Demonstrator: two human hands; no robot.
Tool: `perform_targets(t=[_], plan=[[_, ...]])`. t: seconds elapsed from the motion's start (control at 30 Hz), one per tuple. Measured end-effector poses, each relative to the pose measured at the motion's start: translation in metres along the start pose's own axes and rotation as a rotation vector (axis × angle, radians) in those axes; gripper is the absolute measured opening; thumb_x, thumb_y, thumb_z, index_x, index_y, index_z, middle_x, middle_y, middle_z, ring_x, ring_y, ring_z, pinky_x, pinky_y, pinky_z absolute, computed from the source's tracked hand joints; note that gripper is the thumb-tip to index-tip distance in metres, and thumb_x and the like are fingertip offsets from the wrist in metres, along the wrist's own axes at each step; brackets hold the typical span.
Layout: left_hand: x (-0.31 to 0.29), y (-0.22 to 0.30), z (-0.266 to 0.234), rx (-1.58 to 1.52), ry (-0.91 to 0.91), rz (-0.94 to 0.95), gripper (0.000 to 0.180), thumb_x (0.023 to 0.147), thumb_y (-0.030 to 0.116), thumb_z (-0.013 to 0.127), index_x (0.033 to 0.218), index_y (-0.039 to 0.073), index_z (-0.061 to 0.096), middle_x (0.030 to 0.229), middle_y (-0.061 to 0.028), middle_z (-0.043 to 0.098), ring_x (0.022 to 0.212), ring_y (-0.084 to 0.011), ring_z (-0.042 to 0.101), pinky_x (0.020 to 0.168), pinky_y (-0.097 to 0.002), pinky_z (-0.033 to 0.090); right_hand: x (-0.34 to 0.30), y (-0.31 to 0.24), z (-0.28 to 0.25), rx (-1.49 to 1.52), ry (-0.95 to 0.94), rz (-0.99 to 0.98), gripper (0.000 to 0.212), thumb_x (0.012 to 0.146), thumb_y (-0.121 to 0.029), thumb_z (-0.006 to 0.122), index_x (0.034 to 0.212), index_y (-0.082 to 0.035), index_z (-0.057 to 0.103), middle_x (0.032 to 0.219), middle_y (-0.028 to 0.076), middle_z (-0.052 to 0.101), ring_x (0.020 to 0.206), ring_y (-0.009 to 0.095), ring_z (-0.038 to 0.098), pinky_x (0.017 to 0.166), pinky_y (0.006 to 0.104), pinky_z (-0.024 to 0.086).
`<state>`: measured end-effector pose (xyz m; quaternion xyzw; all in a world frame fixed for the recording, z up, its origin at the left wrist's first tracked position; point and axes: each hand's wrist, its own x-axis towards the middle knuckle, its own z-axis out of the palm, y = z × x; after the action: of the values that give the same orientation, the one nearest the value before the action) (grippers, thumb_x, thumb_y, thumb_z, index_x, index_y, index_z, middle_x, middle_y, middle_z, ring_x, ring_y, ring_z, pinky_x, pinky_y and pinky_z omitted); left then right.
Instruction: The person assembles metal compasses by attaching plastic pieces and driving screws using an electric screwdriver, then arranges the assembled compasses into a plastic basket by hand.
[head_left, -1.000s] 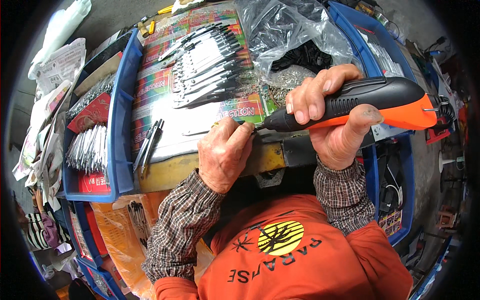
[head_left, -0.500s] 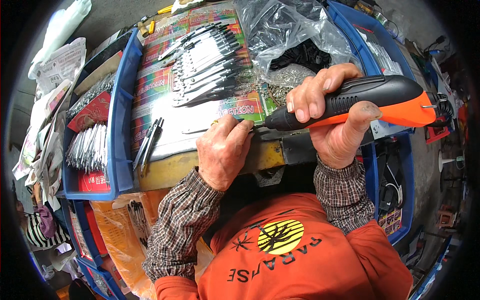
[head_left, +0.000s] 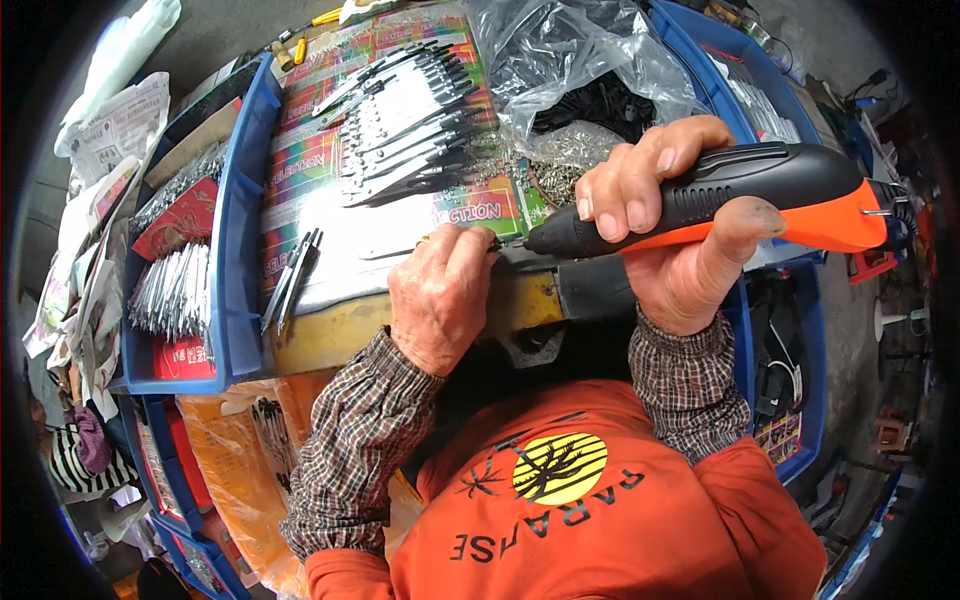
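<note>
In my right hand (head_left: pixel 672 262) is a black and orange electric screwdriver (head_left: pixel 770 195), held nearly level with its tip toward the left. My left hand (head_left: pixel 438 300) is closed at the bench's near edge, its fingers pinching a slim silver-and-black piece (head_left: pixel 385 252) whose end shows left of the fingers. The screwdriver's tip meets the piece beside my left fingertips; the contact itself is partly hidden. Beyond my left hand lies a row of similar slim silver-and-black pieces (head_left: pixel 405 130). A few more such pieces (head_left: pixel 293 280) rest to the left.
Small metal screws (head_left: pixel 555 182) lie beside an open clear plastic bag (head_left: pixel 590 50) with black parts (head_left: pixel 605 108) inside. A blue bin (head_left: pixel 240 240) with slim parts stands at the left. Another blue bin (head_left: pixel 720 70) sits at the far right. Printed sheets (head_left: pixel 310 165) cover the bench.
The screwdriver and my right hand have shifted slightly to the right. My left hand has moved a little left, still pinching the slim piece.
</note>
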<state>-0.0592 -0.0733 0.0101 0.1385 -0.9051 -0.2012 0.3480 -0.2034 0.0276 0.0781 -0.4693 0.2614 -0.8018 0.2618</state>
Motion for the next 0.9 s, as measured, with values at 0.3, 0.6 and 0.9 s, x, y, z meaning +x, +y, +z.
perform_targets(t=[0.3, 0.6, 0.9], plan=[[-0.027, 0.026, -0.032, -0.630, -0.125, -0.565, 0.020, 0.082, 0.000, 0.054, 0.102, -0.001, 0.053, 0.085, -0.0088, 0.060, 0.061, -0.0117, 0.055, 0.054, -0.0228, 0.044, -0.010, -0.005, 0.012, -0.052, -0.068, 0.021, 0.064, 0.068, -0.067, 0.055, 0.090, -0.008, 0.045, 0.063, 0.000, 0.048, 0.056, 0.014, 0.050, 0.060, 0.0324, 0.043], [-0.066, 0.043, -0.036, -1.048, 0.159, -0.871, 0.018, 0.087, 0.005, 0.050, 0.101, -0.006, 0.050, 0.082, -0.0070, 0.056, 0.058, -0.0055, 0.048, 0.042, -0.0158, 0.035, -0.015, 0.005, 0.021, -0.025, -0.150, 0.080, 0.069, 0.063, -0.068, 0.057, 0.090, -0.007, 0.044, 0.062, 0.001, 0.048, 0.055, 0.013, 0.050, 0.058, 0.0312, 0.044], [-0.081, 0.049, -0.024, -1.396, 0.209, -1.077, 0.014, 0.086, 0.001, 0.050, 0.100, -0.004, 0.051, 0.086, -0.0068, 0.056, 0.062, -0.0070, 0.050, 0.047, -0.0177, 0.039, -0.023, 0.012, 0.031, -0.046, -0.210, 0.103, 0.070, 0.062, -0.067, 0.060, 0.091, -0.006, 0.042, 0.063, 0.002, 0.048, 0.053, 0.013, 0.050, 0.056, 0.0304, 0.045]])
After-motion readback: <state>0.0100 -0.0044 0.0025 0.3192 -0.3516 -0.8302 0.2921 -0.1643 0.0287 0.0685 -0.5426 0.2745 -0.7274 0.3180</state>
